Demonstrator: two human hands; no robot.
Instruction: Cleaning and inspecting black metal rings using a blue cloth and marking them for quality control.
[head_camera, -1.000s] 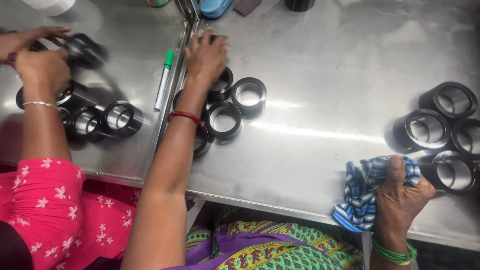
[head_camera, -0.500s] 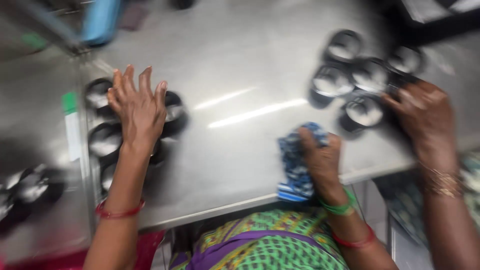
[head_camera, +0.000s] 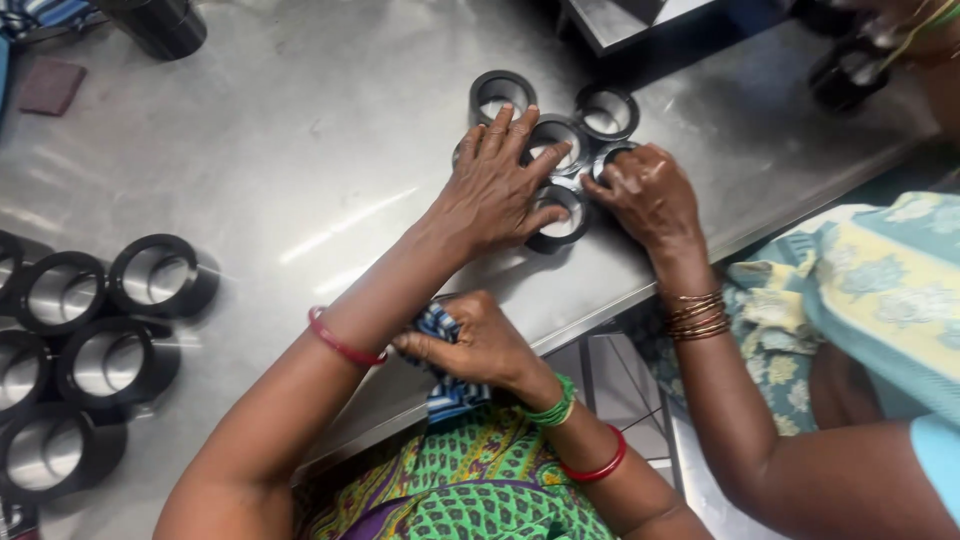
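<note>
My left hand (head_camera: 495, 190), a red bangle on its wrist, lies spread and flat over a cluster of black metal-lined rings (head_camera: 500, 92) on the steel table (head_camera: 300, 150). Its fingers touch two of the rings and grip none. A co-worker's hand (head_camera: 650, 195) with gold bangles rests on the same cluster from the right. My right hand (head_camera: 480, 345), wearing green and red bangles, is closed on a blue-and-white checked cloth (head_camera: 448, 395) at the table's near edge.
Several more black rings (head_camera: 160, 275) stand in a group at the left edge of the table. A black cylinder (head_camera: 160, 25) and a brown pad (head_camera: 50, 85) sit at the far left. The co-worker's other hand holds a dark ring (head_camera: 845, 70) at the top right.
My left hand has left the left-hand rings and reached across to the cluster beside the co-worker's hand. The view has swung right. The cloth stays in my right hand.
</note>
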